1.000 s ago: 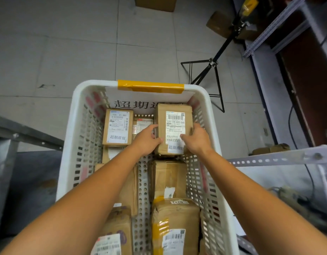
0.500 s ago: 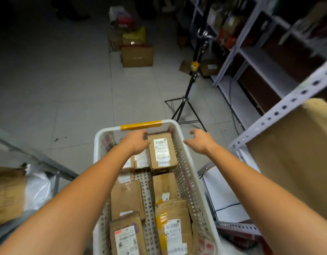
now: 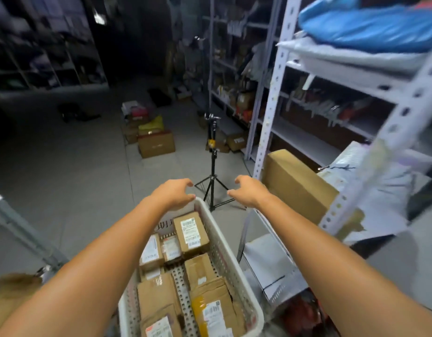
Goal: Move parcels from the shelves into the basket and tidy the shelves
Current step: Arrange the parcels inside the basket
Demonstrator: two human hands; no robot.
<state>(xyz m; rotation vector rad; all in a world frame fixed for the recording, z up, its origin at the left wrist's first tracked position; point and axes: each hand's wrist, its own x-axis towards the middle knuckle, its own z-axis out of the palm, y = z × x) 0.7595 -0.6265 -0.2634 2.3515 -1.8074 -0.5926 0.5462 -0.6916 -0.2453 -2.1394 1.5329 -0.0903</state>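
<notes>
While neither hand holds anything, the left hand (image 3: 172, 194) hovers with loosely curled fingers over the far rim of the white basket (image 3: 228, 259). The right hand (image 3: 246, 193), half-curled in the same way, hangs just past that rim, on the shelf side. Below them, labelled brown parcels (image 3: 191, 233) lie packed close in the basket, with little bare floor left. To the right stand the shelves (image 3: 307, 142), where a large cardboard box (image 3: 295, 188) sits near the right hand. The step looks like the gap between parcels, a reach for the next one. That box is broad, so it likely needs both hands spread round its sides and room found on top of the load.
</notes>
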